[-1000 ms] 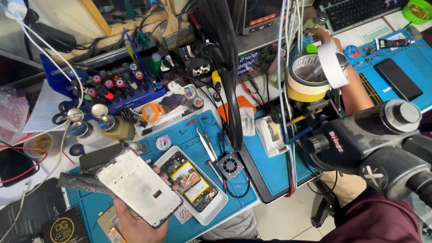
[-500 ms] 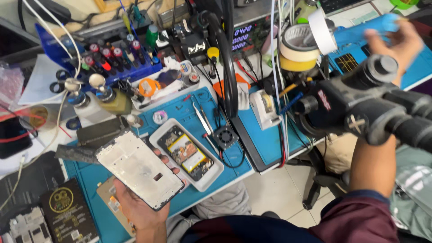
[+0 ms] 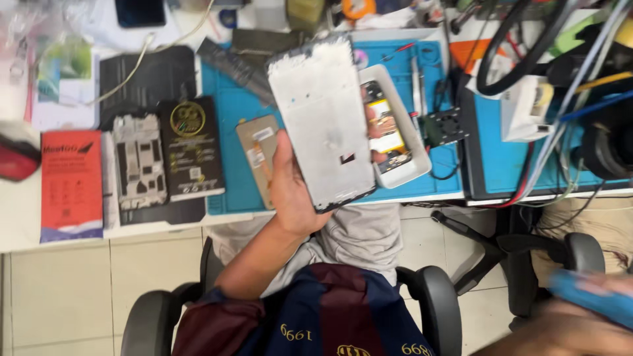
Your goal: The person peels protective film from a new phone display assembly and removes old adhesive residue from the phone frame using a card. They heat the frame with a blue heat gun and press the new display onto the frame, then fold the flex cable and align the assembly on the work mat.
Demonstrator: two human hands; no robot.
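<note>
Around the blue mat (image 3: 231, 99) on your table (image 3: 20, 211) it was pretty crowded. Just left of the mat sat a black box with a gold emblem (image 3: 192, 148), then a bare grey phone frame (image 3: 137, 161), and further left a red box (image 3: 71, 184). On the mat itself, near its front edge, lay a tan flat part (image 3: 256, 155), half tucked behind your palm. Toward the mat's right side sat an opened phone in a white case (image 3: 395, 135), its yellow and dark insides showing, and beside that a small black fan-like square (image 3: 448, 126). Right of the mat hung a tangle of black, blue and white cables (image 3: 560, 86), crowding that end of the table.

Your left hand (image 3: 293, 191) was up over the mat's front edge, fingers (image 3: 377, 157) clamped around the white phone panel (image 3: 323, 122), thumb on the near-left edge and fingertips curling in from the right. The panel was tilted, lifted off the mat and covering part of the opened phone.

Your right hand (image 3: 560, 329) was low, well off the mat near the chair, blurred, gripping a blue tool (image 3: 593, 300).
</note>
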